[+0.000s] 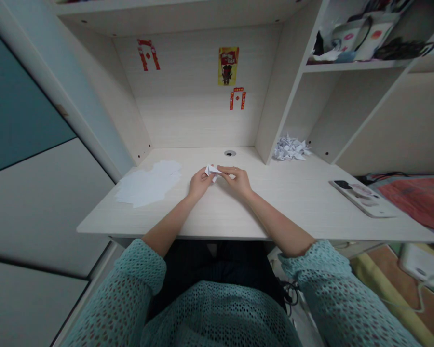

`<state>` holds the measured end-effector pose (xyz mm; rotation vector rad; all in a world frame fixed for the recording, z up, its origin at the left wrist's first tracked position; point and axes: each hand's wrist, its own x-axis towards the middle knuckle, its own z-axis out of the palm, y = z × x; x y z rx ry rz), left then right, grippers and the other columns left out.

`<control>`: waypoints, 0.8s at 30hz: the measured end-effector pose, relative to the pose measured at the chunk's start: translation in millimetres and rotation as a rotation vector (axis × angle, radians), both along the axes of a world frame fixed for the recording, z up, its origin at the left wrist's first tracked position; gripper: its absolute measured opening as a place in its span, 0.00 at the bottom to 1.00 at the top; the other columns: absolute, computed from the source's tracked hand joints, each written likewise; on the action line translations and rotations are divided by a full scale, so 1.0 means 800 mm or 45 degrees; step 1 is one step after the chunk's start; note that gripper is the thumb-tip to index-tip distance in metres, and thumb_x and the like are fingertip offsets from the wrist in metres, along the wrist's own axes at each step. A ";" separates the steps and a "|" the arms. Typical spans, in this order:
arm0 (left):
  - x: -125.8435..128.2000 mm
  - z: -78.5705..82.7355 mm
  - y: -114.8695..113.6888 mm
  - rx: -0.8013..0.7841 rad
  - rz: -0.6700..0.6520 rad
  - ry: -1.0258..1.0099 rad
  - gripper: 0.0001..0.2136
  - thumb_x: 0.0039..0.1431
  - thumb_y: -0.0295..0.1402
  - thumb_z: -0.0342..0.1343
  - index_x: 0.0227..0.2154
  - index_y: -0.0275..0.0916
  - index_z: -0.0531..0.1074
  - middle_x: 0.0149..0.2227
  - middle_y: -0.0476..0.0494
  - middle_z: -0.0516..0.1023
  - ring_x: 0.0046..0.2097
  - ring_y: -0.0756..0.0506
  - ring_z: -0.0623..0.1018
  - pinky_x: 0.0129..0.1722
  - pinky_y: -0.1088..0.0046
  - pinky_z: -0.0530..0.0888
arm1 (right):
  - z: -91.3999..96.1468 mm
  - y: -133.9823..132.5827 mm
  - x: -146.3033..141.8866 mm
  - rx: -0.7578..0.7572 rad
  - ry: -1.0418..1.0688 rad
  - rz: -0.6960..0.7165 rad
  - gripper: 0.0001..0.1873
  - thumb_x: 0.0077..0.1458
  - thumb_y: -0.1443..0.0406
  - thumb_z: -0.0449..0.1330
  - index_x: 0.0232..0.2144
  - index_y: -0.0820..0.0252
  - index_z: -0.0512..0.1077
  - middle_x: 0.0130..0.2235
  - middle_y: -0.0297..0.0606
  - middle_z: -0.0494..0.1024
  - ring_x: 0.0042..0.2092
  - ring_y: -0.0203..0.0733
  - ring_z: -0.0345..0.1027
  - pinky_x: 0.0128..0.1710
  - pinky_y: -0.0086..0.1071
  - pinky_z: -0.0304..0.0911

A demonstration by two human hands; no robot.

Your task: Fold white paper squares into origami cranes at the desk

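Head view: we see both our hands pinching one small folded white paper [211,171]. Our left hand [199,184] holds it from the left side, with fingers and thumb pressed together. Our right hand [237,180] pinches the other end with its fingertips. The two hands are very close, and the paper sits between them, near the middle of a pale wood desk [296,205].

Our green-blue knit sleeves [137,274] are pushed up, so our arms are bare on the desk. Just left of our left hand lies a flat pile of white paper sheets [148,182]. A little round hole [230,153] is in the desk past the hands. Farther right, a heap of small white paper folds [290,149] sits by the shelf side. A flat pale phone [361,197] lies near the right edge. Red paper bits [148,54] and a yellow picture [228,66] are stuck on the back wall.
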<state>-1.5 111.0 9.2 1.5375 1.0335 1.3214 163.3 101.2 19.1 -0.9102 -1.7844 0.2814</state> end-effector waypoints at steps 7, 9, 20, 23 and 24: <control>-0.001 -0.001 -0.001 0.066 0.037 0.065 0.22 0.53 0.37 0.55 0.51 0.37 0.67 0.41 0.40 0.78 0.38 0.47 0.77 0.34 0.75 0.73 | -0.003 0.003 0.000 0.001 0.005 0.040 0.12 0.54 0.65 0.58 0.41 0.51 0.75 0.45 0.34 0.77 0.48 0.42 0.71 0.50 0.36 0.63; -0.004 0.002 -0.001 0.129 0.138 0.183 0.20 0.53 0.37 0.55 0.49 0.38 0.69 0.42 0.41 0.77 0.38 0.47 0.77 0.37 0.74 0.72 | -0.004 0.004 0.000 0.041 -0.021 -0.014 0.13 0.55 0.66 0.57 0.42 0.51 0.75 0.45 0.34 0.77 0.47 0.41 0.71 0.49 0.36 0.64; -0.006 -0.001 0.005 0.015 0.056 -0.037 0.27 0.48 0.29 0.57 0.54 0.38 0.62 0.40 0.38 0.77 0.35 0.49 0.77 0.36 0.74 0.72 | 0.007 -0.007 -0.001 0.229 -0.171 -0.152 0.24 0.55 0.62 0.57 0.55 0.54 0.64 0.49 0.40 0.74 0.47 0.44 0.67 0.49 0.40 0.61; -0.005 0.001 0.003 -0.005 0.019 -0.084 0.25 0.50 0.29 0.54 0.54 0.38 0.63 0.41 0.38 0.76 0.37 0.49 0.77 0.38 0.72 0.73 | 0.001 -0.001 -0.004 0.053 -0.098 -0.089 0.21 0.54 0.60 0.57 0.51 0.53 0.68 0.44 0.40 0.77 0.41 0.42 0.69 0.43 0.38 0.64; -0.005 0.001 0.003 0.000 0.008 -0.095 0.25 0.50 0.29 0.54 0.53 0.38 0.63 0.42 0.38 0.76 0.38 0.48 0.77 0.39 0.71 0.73 | -0.002 0.001 -0.005 -0.018 -0.054 -0.049 0.19 0.55 0.59 0.57 0.49 0.54 0.70 0.43 0.40 0.78 0.39 0.41 0.70 0.41 0.36 0.65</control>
